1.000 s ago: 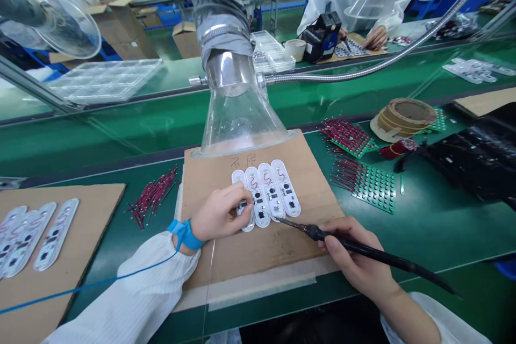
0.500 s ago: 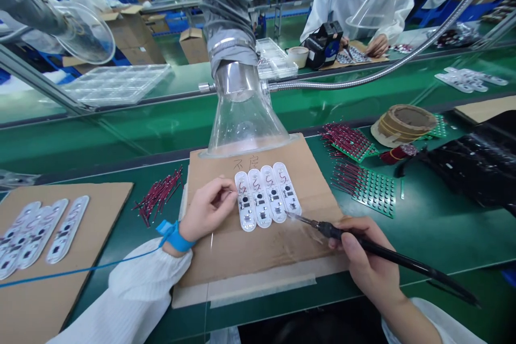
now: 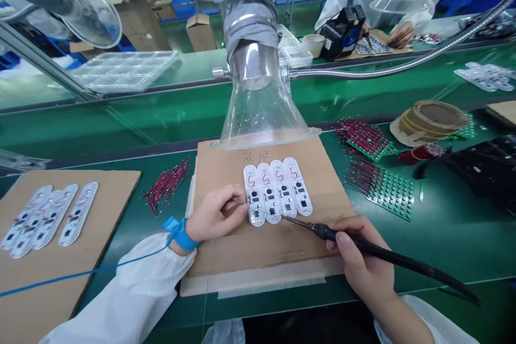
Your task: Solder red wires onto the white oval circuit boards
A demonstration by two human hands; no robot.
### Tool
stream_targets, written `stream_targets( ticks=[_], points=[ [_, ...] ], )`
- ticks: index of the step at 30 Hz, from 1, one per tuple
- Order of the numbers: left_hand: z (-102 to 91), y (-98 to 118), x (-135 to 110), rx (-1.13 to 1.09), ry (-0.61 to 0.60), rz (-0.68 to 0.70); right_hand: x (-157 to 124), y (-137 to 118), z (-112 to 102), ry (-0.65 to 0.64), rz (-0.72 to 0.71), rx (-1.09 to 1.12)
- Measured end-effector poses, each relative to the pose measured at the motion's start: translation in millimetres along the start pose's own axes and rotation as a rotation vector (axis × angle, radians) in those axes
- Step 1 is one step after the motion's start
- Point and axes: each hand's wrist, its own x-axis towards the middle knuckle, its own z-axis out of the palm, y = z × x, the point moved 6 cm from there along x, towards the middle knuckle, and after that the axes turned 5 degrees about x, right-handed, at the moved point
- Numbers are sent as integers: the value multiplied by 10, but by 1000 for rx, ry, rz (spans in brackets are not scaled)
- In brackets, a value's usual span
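Observation:
Several white oblong circuit boards (image 3: 277, 190) lie side by side on a cardboard sheet (image 3: 262, 247). My right hand (image 3: 363, 263) is closed around a black soldering iron (image 3: 387, 259), whose tip sits at the lower end of the middle boards. My left hand (image 3: 217, 214) rests just left of the boards, fingers pinched on a thin wire that points at the leftmost board. A blue wrist strap (image 3: 180, 233) with a blue cord is on my left wrist.
A clear fume hood (image 3: 264, 113) stands behind the boards. Loose red wires (image 3: 167, 185) lie to the left, near a second cardboard (image 3: 80, 258) with more boards. Green panels with red wires (image 3: 381, 185), a tape roll (image 3: 433, 118) and a black tray (image 3: 484, 169) sit right. Another person works across the belt.
My left hand has drawn back off the leftmost board and now pinches beside it. The iron tip shifted along the boards' lower ends. The view moved slightly.

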Motion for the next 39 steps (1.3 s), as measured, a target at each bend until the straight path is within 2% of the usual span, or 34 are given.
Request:
stream_targets(
  ticks=[13,17,23,28,33,39],
  points=[
    [6,53,39,-17,-13,36,-14,-6,35,-72,-35,-105],
    [6,49,30,-25,-3,43,-6,-25,19,-40,-40,-85],
    [4,57,21,-26,-10,45,19,-25,74,-95,-40,-82],
    [5,70,29,-34,-6,53,30,-47,64,-70,-33,-34],
    [1,72,34,-35,-17,49,39,-66,115,-125,-27,-10],
    [2,87,41,-46,-19,58,41,-74,90,-105,-32,-7]
  ],
)
